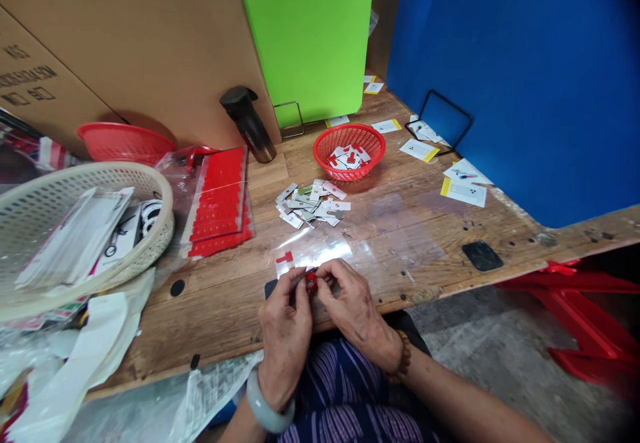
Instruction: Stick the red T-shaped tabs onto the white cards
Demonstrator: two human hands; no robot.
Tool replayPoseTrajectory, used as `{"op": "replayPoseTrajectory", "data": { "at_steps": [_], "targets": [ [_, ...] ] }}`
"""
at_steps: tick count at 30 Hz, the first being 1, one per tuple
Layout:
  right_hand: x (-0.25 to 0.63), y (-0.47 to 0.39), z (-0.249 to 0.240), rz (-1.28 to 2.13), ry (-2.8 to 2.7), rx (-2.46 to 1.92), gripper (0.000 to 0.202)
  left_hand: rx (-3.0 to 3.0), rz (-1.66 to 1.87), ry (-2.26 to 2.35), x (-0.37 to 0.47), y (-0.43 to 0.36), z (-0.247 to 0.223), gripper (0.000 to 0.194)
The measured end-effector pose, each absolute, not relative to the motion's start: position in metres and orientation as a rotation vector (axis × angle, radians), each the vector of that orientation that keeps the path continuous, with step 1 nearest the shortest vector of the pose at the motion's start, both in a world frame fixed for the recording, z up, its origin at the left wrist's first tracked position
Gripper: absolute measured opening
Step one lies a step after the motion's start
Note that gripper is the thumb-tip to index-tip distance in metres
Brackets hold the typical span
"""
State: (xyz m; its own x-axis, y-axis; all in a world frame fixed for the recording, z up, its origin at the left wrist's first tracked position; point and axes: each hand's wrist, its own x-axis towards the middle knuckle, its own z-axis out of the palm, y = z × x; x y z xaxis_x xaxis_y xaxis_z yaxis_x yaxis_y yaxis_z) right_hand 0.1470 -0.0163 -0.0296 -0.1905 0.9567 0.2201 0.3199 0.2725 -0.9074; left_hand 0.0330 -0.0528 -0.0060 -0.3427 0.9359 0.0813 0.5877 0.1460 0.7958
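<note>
My left hand [287, 326] and my right hand [354, 313] meet at the table's front edge, fingertips pinched together on a small red tab [311, 281]. Fingers cover most of it, so any card with it is hidden. Just beyond my left fingertips lies a small white card with a red T-shaped tab [285, 263]. Farther back is a loose pile of small white and greenish cards [315, 204]. Behind that pile, a red plastic basket [320, 146] holds several white cards with red tabs. Red perforated sheets [220, 196] in clear plastic lie to the left.
A cream basket [163, 219] of packed cards stands at left, before another red basket [125, 141]. A dark tumbler [253, 126] leans near the cardboard [150, 43]. Green [310, 36] and blue [510, 89] panels stand behind. Yellow-edged cards [465, 191] lie right.
</note>
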Motion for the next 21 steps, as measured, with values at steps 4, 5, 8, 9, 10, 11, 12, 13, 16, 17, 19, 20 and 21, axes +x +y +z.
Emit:
{"op": "replayPoseTrajectory", "data": {
  "at_steps": [4, 5, 8, 9, 10, 11, 12, 13, 16, 17, 19, 20, 21],
  "targets": [
    [0.145, -0.019, -0.025, 0.94, -1.669, -1.219, 0.013, 1.595, 1.072, 2.054, 0.037, -0.054, -0.003, 0.023],
    [0.145, -0.02, -0.024, 0.943, -1.672, -1.223, 0.013, 1.601, 1.067, 2.052, 0.038, -0.054, -0.003, 0.023],
    [0.143, -0.021, -0.024, 0.942, -1.672, -1.239, 0.013, 1.553, 1.088, 2.04, 0.041, -0.053, -0.001, 0.023],
    [0.142, -0.022, -0.025, 0.935, -1.665, -1.249, 0.013, 1.529, 1.111, 2.037, 0.042, -0.053, -0.001, 0.022],
    [0.141, -0.023, -0.025, 0.93, -1.656, -1.26, 0.013, 1.509, 1.13, 2.037, 0.043, -0.053, -0.001, 0.022],
    [0.14, -0.023, -0.025, 0.927, -1.649, -1.269, 0.013, 1.5, 1.138, 2.041, 0.043, -0.052, -0.001, 0.022],
    [0.139, -0.024, -0.026, 0.924, -1.641, -1.278, 0.013, 1.503, 1.134, 2.049, 0.043, -0.052, -0.001, 0.022],
    [0.138, -0.024, -0.026, 0.923, -1.634, -1.285, 0.012, 1.515, 1.121, 2.063, 0.043, -0.053, -0.002, 0.022],
    [0.135, -0.026, -0.026, 0.918, -1.619, -1.31, 0.011, 1.556, 1.083, 2.103, 0.042, -0.053, -0.005, 0.023],
    [0.134, -0.026, -0.027, 0.918, -1.616, -1.315, 0.011, 1.558, 1.081, 2.11, 0.042, -0.053, -0.005, 0.023],
    [0.133, -0.026, -0.027, 0.917, -1.61, -1.313, 0.011, 1.555, 1.082, 2.118, 0.041, -0.054, -0.006, 0.022],
    [0.132, -0.027, -0.028, 0.915, -1.605, -1.308, 0.012, 1.553, 1.084, 2.123, 0.041, -0.053, -0.006, 0.023],
    [0.132, -0.027, -0.028, 0.914, -1.6, -1.302, 0.012, 1.549, 1.086, 2.128, 0.041, -0.053, -0.006, 0.023]
  ]
}}
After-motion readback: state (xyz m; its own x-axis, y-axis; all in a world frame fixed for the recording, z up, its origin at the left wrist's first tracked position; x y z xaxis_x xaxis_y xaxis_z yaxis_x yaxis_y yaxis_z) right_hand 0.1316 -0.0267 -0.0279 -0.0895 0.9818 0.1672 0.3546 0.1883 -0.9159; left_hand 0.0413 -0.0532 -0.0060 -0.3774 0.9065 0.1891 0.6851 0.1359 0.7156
